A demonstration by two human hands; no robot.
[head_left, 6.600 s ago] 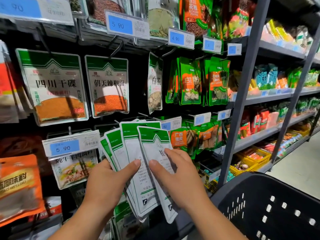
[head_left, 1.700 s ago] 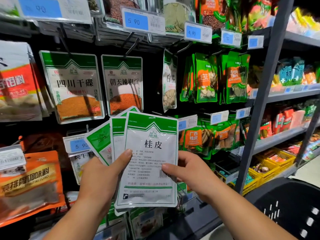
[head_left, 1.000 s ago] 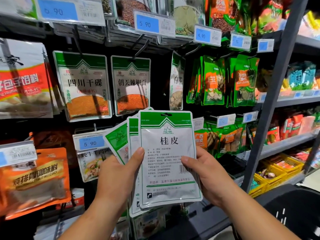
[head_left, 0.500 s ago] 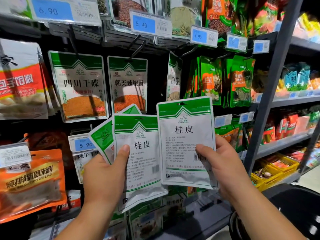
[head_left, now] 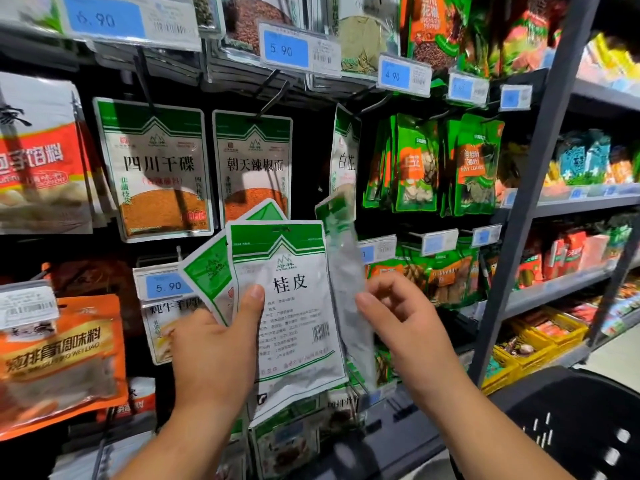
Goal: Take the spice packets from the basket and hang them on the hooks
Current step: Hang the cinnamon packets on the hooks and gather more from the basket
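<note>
My left hand (head_left: 214, 355) grips a fan of white-and-green spice packets (head_left: 294, 306), thumb pressed on the front one. My right hand (head_left: 401, 320) pinches a single spice packet (head_left: 346, 271) of the same kind by its edge. That packet is turned edge-on to me and blurred, just right of the fan and in front of the dark gap in the rack. Black hooks (head_left: 273, 90) stick out of the rack above, carrying hanging packets. The black basket (head_left: 571, 431) sits at the lower right, its inside hidden.
Two large white-and-green spice packs (head_left: 156, 168) hang at upper left, green pouches (head_left: 415, 161) at upper right. Blue price tags (head_left: 287, 50) line the rails. A grey shelf upright (head_left: 526, 202) stands to the right, with yellow trays (head_left: 540, 337) low on the neighbouring shelves.
My right hand has pulled one packet off the fan, carried it right and up, and twisted it from facing me to edge-on. The left hand keeps the remaining packets.
</note>
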